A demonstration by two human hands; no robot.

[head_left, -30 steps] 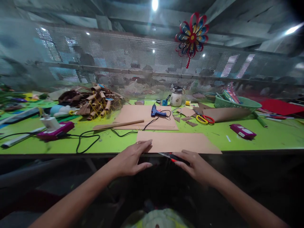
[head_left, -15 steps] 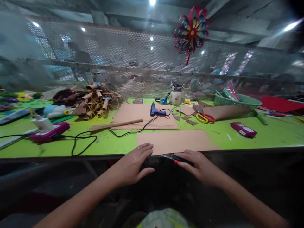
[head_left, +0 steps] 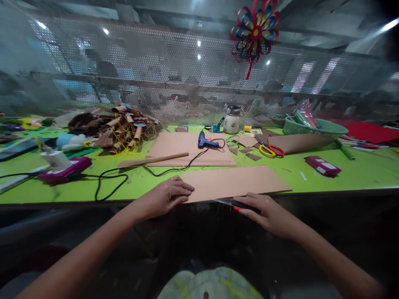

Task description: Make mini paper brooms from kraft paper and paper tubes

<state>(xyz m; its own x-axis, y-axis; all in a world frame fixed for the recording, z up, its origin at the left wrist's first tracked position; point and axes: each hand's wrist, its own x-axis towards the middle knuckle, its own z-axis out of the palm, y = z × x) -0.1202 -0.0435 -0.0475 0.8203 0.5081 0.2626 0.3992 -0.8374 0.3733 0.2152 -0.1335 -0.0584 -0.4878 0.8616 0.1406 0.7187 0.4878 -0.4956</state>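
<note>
A long sheet of brown card (head_left: 237, 180) lies along the table's front edge. My left hand (head_left: 170, 195) is at its near left corner, fingers on top and thumb close to the edge, pinching it. In my right hand (head_left: 264, 211) is a pair of scissors (head_left: 223, 202) with black and red handles, blades pointing left along the card's near edge. The fingers hide most of the handles. Behind the card, a blue glue gun (head_left: 208, 142) rests on a stack of brown sheets (head_left: 174, 143), and a thin brown strip (head_left: 156, 160) lies across the stack's front left.
Yellow-and-red scissors (head_left: 270, 150) and card scraps (head_left: 246, 141) lie behind the card. A jar (head_left: 232, 120), a green basket (head_left: 330, 128), and bundled brown rolls (head_left: 124, 133) stand farther back. A black cord runs left to a purple power block (head_left: 67, 170); another purple block (head_left: 322, 166) is right.
My left hand has drawn back left from the card's front edge to its corner, its fingers closing together. The right hand keeps the scissors at the near edge. The view has tilted slightly.
</note>
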